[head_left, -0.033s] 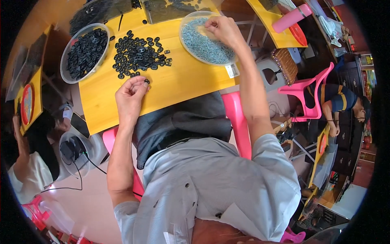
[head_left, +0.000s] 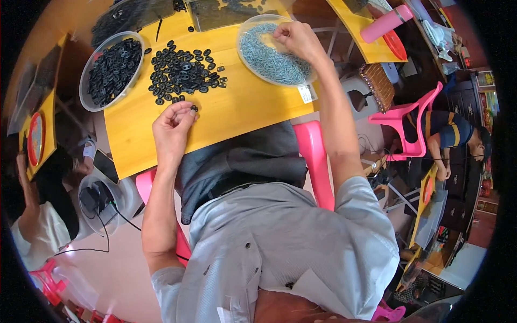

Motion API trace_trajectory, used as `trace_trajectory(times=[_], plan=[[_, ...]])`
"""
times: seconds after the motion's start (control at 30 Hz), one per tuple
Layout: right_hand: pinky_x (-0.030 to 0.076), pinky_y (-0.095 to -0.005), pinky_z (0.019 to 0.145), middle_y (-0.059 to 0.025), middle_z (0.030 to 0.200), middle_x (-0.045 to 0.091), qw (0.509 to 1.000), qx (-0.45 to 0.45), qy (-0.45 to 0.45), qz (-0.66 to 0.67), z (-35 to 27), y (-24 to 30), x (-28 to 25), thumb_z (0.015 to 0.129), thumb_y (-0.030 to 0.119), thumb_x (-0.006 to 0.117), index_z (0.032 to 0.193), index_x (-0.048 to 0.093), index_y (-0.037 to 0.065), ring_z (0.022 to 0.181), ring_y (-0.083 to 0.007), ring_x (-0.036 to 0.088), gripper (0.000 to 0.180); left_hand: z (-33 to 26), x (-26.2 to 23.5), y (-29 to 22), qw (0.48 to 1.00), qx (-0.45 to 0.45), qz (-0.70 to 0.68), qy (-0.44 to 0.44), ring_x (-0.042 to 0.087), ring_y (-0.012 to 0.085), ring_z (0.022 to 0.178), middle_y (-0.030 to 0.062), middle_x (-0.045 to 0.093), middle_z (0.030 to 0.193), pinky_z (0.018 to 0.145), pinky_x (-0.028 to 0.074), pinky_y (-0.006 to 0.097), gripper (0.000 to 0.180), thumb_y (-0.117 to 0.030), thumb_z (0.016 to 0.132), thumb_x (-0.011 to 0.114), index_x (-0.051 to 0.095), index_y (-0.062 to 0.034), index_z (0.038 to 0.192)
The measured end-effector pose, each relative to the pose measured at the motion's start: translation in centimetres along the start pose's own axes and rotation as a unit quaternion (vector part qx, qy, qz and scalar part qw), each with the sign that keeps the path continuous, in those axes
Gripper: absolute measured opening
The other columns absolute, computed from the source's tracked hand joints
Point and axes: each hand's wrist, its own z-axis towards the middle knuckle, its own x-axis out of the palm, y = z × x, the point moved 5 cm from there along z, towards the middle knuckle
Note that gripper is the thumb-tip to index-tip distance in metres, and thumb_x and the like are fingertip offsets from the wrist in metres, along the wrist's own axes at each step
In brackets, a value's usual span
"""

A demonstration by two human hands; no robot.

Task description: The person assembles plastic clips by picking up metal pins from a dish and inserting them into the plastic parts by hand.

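Between thumb and fingertips, my left hand (head_left: 171, 123) pinches a small black oval plastic piece (head_left: 194, 108) just above the table's near edge. My right hand (head_left: 298, 39) is over the round clear tub (head_left: 240, 54) on the right, its fingertips pressed together. Whatever they hold is too small to make out. Small bluish-silver screws (head_left: 274, 70) fill that tub, apart from a bare patch of its bottom by my fingertips. Beyond my left hand lies a loose pile of black oval pieces with holes (head_left: 183, 70).
A clear tub (head_left: 82, 91) of black pieces stands at the yellow table's (head_left: 242, 110) left edge. A transparent bin (head_left: 226, 19) stands at the back. Two other people (head_left: 458, 129) sit at either side. A pink bottle (head_left: 386, 24) lies on another table at right.
My right fingertips have shifted very slightly over the screws. My left hand keeps its place with the black piece.
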Motion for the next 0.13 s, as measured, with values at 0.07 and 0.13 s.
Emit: trace_trajectory(times=[0.07,0.13], plan=[[0.052,-0.0382,0.073,-0.0152,0.083,0.070,0.999,-0.007,0.032,-0.013,0.2,-1.4,0.3,0.083,0.013,0.066,0.096,0.072,0.006,0.079,-0.0296,0.068,0.016,0.0,-0.2,0.2,1.000,0.008,0.006,-0.002,0.065,0.0095,0.078,0.0050,0.068,0.090,0.074,0.051,0.021,0.017,0.000,0.089,0.067,0.067,0.0021,0.106],[0.052,-0.0412,0.079,-0.0166,0.090,0.071,0.996,-0.004,0.086,-0.036,0.2,-1.9,0.9,0.083,0.019,0.068,0.095,0.073,0.008,0.087,-0.0319,0.069,0.017,0.0,-0.2,0.3,1.000,0.010,0.020,0.004,0.066,0.0098,0.079,0.0049,0.068,0.091,0.076,0.051,0.021,0.019,0.000,0.089,0.067,0.067,0.0014,0.107]])
